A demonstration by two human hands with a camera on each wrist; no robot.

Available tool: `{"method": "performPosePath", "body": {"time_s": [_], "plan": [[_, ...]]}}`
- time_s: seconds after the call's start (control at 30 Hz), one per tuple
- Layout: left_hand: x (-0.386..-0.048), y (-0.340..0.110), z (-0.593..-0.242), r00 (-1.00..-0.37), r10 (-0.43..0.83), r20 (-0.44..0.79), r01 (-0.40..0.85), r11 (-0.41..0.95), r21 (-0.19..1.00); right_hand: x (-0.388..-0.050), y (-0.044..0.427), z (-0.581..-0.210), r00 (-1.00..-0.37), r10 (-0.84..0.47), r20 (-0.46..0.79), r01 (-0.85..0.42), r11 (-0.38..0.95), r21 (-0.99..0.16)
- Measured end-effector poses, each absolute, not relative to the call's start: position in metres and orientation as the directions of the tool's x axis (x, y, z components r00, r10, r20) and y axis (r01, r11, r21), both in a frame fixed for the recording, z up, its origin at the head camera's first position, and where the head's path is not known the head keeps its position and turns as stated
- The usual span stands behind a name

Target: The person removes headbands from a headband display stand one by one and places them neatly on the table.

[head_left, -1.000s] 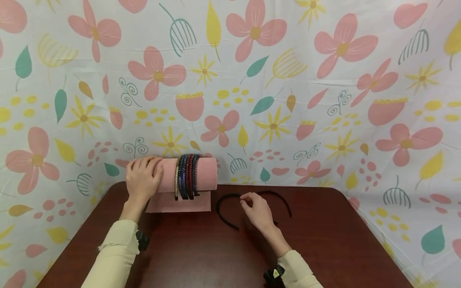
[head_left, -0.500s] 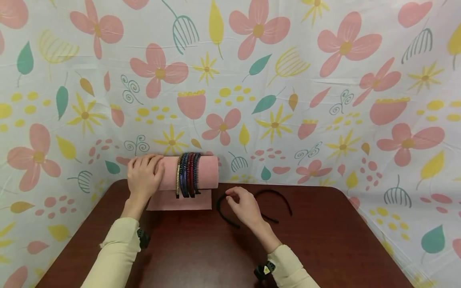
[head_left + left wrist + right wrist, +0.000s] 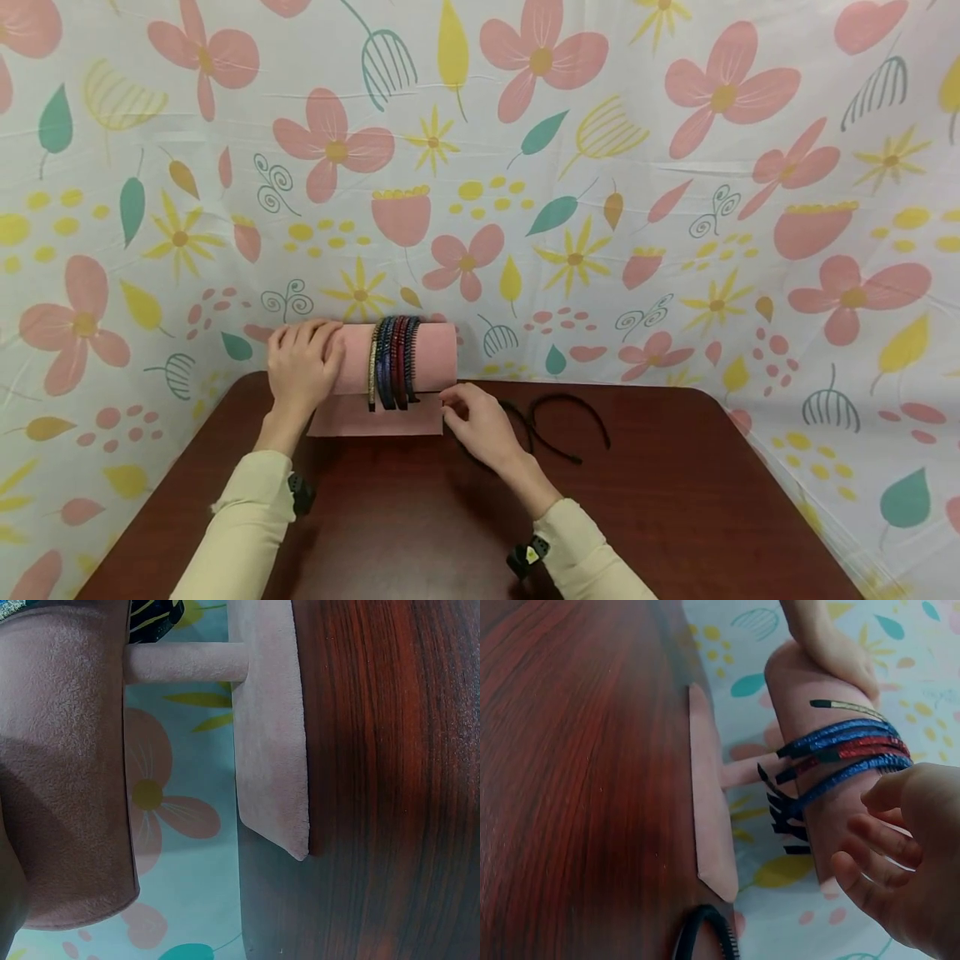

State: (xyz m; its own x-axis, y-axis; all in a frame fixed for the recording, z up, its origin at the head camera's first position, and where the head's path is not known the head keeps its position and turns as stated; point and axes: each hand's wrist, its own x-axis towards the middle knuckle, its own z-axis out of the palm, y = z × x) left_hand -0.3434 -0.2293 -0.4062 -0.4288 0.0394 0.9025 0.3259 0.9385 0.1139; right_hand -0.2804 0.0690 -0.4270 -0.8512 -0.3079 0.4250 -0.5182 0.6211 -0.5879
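A pink, plush-covered headband stand [image 3: 435, 358] stands at the back left, its roller raised on a post above a flat base [image 3: 270, 735]. Several glittery headbands [image 3: 847, 742], gold, blue and red among them, wrap the roller. My left hand [image 3: 303, 364] holds the roller's left end, fingers over the top and thumb in front. Close to the right end is my right hand [image 3: 483, 425], its fingers loosely bent with nothing between them in the right wrist view. Two black headbands lie on the table: one [image 3: 577, 400] in full view, the other [image 3: 519, 410] partly behind my right hand.
A dark red-brown wooden table [image 3: 405, 517] carries everything. Right behind its back edge hangs a white curtain [image 3: 675, 225] printed with flowers and leaves.
My right hand has moved left, from above the black headbands to the right end of the stand. My left hand has stayed on the roller.
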Motion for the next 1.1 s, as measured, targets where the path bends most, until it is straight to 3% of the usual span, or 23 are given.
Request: {"method": "performPosePath", "body": {"time_s": [0.37, 1.1], "plan": [[-0.344, -0.229, -0.405, -0.456, 0.04, 0.889, 0.316, 0.941, 0.12, -0.284, 0.049, -0.426, -0.843, -0.345, 0.412, -0.536, 0.592, -0.602], [-0.344, -0.23, -0.407, -0.427, 0.031, 0.904, 0.32, 0.94, 0.119, -0.287, 0.027, -0.436, -0.888, -0.281, 0.364, -0.46, 0.547, -0.699]]}}
